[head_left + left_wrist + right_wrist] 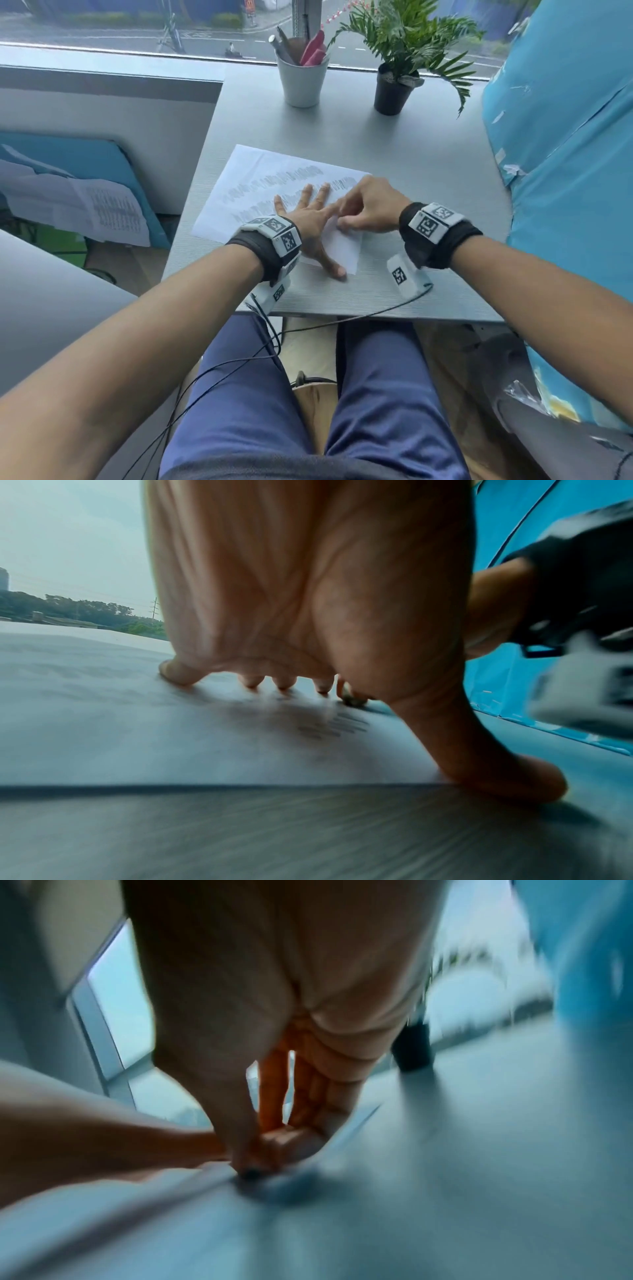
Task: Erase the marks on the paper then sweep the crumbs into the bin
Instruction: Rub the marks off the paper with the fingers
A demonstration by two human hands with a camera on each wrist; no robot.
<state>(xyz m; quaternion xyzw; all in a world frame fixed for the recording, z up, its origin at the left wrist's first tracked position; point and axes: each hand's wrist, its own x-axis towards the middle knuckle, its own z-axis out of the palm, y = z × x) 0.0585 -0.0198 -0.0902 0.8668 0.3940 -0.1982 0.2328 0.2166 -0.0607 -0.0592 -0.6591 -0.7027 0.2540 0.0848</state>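
A white paper [246,192] with rows of grey pencil scribble lies on the grey table [428,178]. My left hand [308,216] rests flat on the paper [137,723], fingers spread and thumb at its near edge. Beside its index finger, my right hand [340,219] is curled with the fingertips pressed down on the sheet. It pinches a small dark-smudged eraser [354,701], which the hand hides in the head view. The blurred right wrist view shows the eraser [251,1173] tip touching the paper [103,1218]. I see no crumbs or bin clearly.
At the back of the table stand a white pot [301,78] of pens and a plant in a black pot [392,92]. A blue covered bulk [565,137] borders the right side. More scribbled sheets [102,212] lie low on the left. A cable [342,317] hangs off the front edge.
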